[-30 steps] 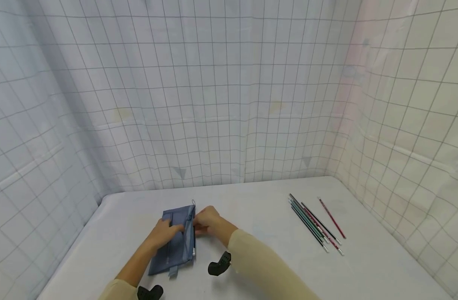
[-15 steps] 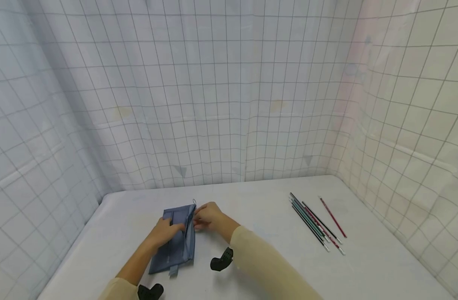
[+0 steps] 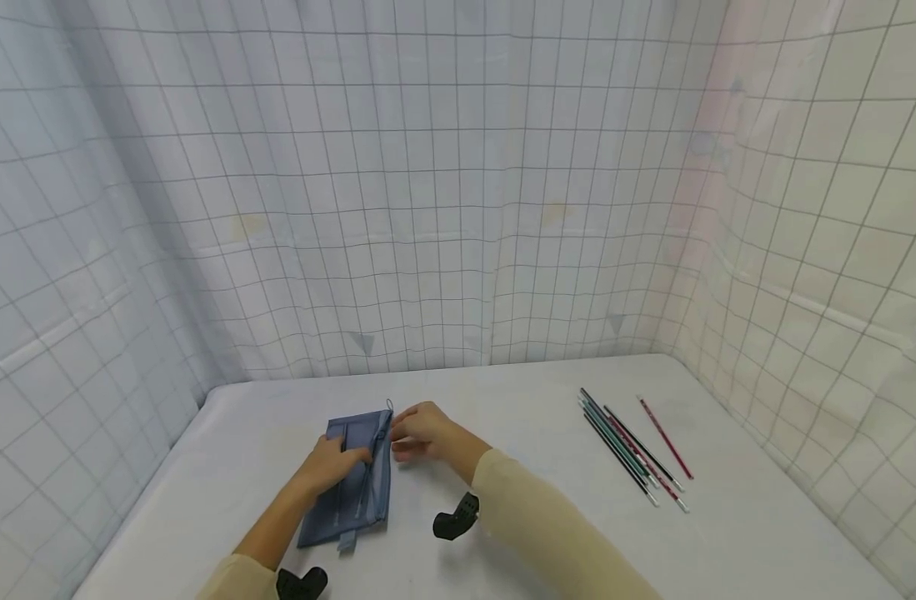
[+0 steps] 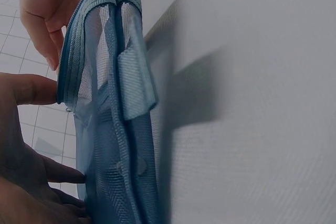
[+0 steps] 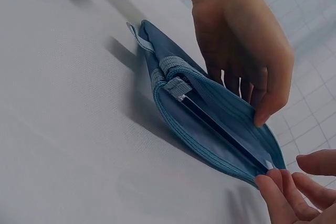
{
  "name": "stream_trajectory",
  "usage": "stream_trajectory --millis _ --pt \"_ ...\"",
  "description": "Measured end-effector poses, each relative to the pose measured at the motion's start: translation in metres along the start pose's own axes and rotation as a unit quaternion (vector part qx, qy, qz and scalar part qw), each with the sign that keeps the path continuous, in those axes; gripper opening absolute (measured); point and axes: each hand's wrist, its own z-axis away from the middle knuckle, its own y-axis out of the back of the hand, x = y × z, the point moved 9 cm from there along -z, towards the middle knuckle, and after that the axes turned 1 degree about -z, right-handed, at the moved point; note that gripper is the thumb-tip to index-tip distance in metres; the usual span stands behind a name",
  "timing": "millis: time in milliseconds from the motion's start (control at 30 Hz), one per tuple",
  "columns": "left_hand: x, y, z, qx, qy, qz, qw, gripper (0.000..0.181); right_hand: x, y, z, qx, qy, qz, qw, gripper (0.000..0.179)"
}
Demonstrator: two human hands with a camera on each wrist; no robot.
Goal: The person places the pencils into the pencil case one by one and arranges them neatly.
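A blue mesh zip pencil case (image 3: 348, 500) lies on the white table, its long zipped mouth spread apart on the right side. My left hand (image 3: 328, 465) holds its upper panel, with the thumb at the zipped edge (image 4: 64, 85) in the left wrist view. Inside the mouth, a dark pencil (image 5: 223, 132) with a white end lies lengthwise. My right hand (image 3: 426, 435) is beside the far end of the mouth, thumb apart from the fingers. In the right wrist view its fingertips (image 5: 275, 184) are at the case's rim, close to the pencil's end; whether they touch it I cannot tell.
Several dark, green and red pencils (image 3: 621, 446) lie in a loose bundle on the right of the table. A single red pencil (image 3: 665, 437) lies apart, farther right. Gridded white curtains (image 3: 458, 208) surround the table at the back and sides.
The pencil was visible along the pouch's right edge a second ago; now it is inside the mouth. My right hand has drawn slightly right. My left hand stays on the case.
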Motion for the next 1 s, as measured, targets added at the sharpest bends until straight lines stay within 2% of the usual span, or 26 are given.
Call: stream_trajectory --millis 467,633,1000 --pt "0.0 -0.001 0.002 0.007 0.001 -0.006 1.0 0.092 -0.018 0.017 0.015 -0.016 0.001 0.022 0.9996 0.03" --pt "0.001 -0.001 0.001 0.008 -0.002 -0.006 0.9999 0.093 -0.022 0.032 0.016 -0.018 0.003 0.03 0.9994 0.032" --pt "0.0 -0.002 0.001 0.001 -0.012 -0.005 0.9999 0.095 -0.027 0.067 0.02 0.007 0.003 0.043 0.999 0.029"
